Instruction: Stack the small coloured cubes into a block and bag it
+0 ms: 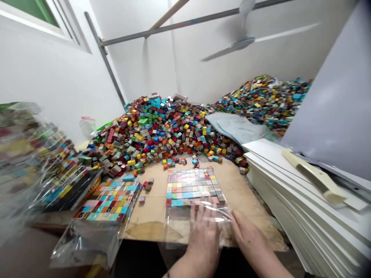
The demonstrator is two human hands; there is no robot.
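Observation:
A flat panel of small coloured blocks [193, 181] lies inside a clear plastic bag [176, 227] on the wooden board. My left hand [204, 226] lies flat at the panel's near edge, fingers stretched out; plastic glare crosses the fingertips, and I cannot tell whether they are inside the bag or on top. At the bag's right edge, my right hand [246, 233] is closed on the plastic, its fingertips partly hidden. To the left, a second bagged block panel [108, 200] rests with its loose bag end over the board's front edge.
Large heaps of loose coloured blocks [162, 127] rise behind the board [237, 193]. A few stray blocks [146, 185] lie between the panels. On the right stands a stack of white sheets [278, 173] with a cream-handled tool [314, 175] on it. Blurred filled bags [23, 162] crowd the left.

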